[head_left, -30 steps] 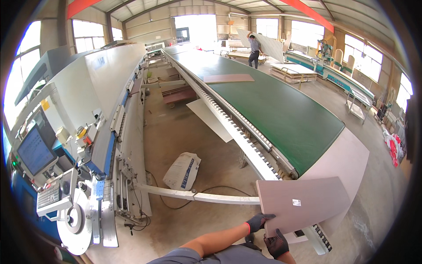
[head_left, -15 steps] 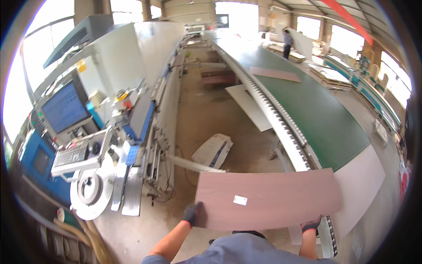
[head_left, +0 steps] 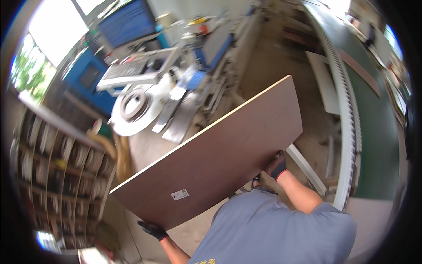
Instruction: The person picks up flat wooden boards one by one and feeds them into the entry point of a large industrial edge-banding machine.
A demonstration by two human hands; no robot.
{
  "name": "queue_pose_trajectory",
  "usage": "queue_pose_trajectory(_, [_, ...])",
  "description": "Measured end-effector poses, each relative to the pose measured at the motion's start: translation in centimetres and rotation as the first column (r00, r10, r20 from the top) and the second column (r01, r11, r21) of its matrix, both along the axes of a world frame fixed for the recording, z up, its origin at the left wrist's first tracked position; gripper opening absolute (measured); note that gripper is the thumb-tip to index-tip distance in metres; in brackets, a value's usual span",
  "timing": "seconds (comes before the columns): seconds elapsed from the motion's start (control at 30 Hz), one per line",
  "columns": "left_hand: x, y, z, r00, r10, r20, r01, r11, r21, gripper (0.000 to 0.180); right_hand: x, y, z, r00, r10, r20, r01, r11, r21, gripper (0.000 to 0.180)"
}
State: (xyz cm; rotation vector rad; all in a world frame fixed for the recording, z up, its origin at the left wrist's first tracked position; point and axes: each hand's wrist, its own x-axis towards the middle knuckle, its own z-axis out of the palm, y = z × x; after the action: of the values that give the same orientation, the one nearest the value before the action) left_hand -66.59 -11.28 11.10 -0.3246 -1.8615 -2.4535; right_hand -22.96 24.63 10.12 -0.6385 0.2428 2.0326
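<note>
Landmark: the keyboard (head_left: 127,68), pale, on a tilted tray at upper left; a monitor (head_left: 126,21) with a blue screen stands just above it; a blue cabinet (head_left: 90,81) sits left of it, beside a bright window (head_left: 52,35); a white reel (head_left: 134,105) of coiled banding lies flat just below the keyboard; grey metal rails (head_left: 176,119) stretch right of the reel; a shelf rack (head_left: 61,171) of small coils fills the far lower left, well apart from the keyboard; a long green conveyor (head_left: 376,119) with a white roller edge runs far to its right; a pale board (head_left: 323,81) lies on the dusty floor (head_left: 272,66) between.
</note>
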Motion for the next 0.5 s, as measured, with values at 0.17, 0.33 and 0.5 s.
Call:
queue_pose_trajectory(0.17, [7.0, -11.0, -1.6, 0.929, 0.301, 0.216, -0.257, 0.944, -0.209, 0.05, -8.0, 1.0, -1.3, 0.928, 0.371, -0.037, -0.364, 0.923, 0.122, 0.059])
queue_pose_trajectory(0.33, [14.9, -14.8, -0.9, 0.778, 0.478, 0.407, -0.317, 0.859, -0.402, 0.051, -13.5, 0.1, -3.5, 0.818, 0.575, -0.009, -0.567, 0.808, 0.161, 0.055])
queue_pose_trajectory(0.5, [15.5, -20.4, -5.7, 0.721, 0.446, 0.53, -0.249, 0.881, -0.403, 0.053, -16.8, -0.3, -5.6, 0.75, 0.662, 0.009, -0.661, 0.748, 0.06, 0.055])
